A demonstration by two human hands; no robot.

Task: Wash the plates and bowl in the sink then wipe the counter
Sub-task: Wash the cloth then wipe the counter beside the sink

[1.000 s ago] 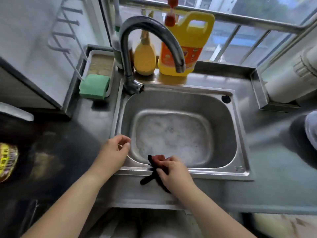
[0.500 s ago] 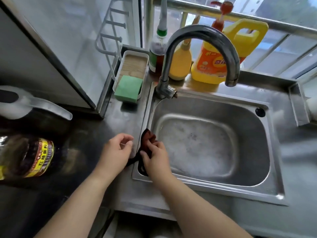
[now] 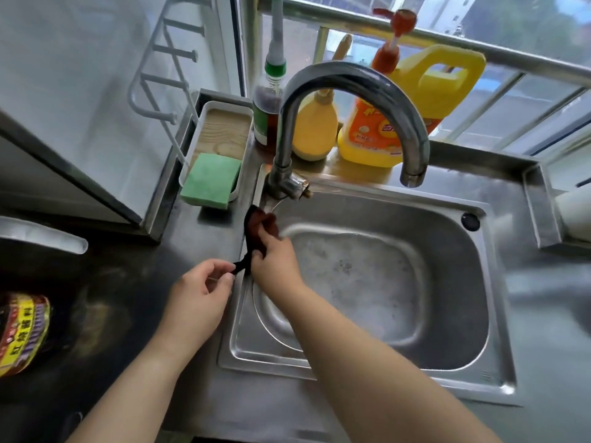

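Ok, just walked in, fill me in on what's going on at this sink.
A person is wiping around the sink with a dark red cloth. The right hand grips the bunched cloth against the sink's left rim, just below the base of the faucet. The left hand pinches the cloth's trailing end. The basin holds only suds, with no plates or bowl in view. A green sponge sits on its tray beside the faucet, untouched.

It was a home kitchen: a steel sink point(image 3: 463, 276) with a curved tap point(image 3: 348, 81) sat in a steel counter point(image 3: 204, 225). At 12 o'clock stood detergent point(image 3: 412, 100) and bottles by a barred window; a sponge point(image 3: 211, 180) lay at 11.
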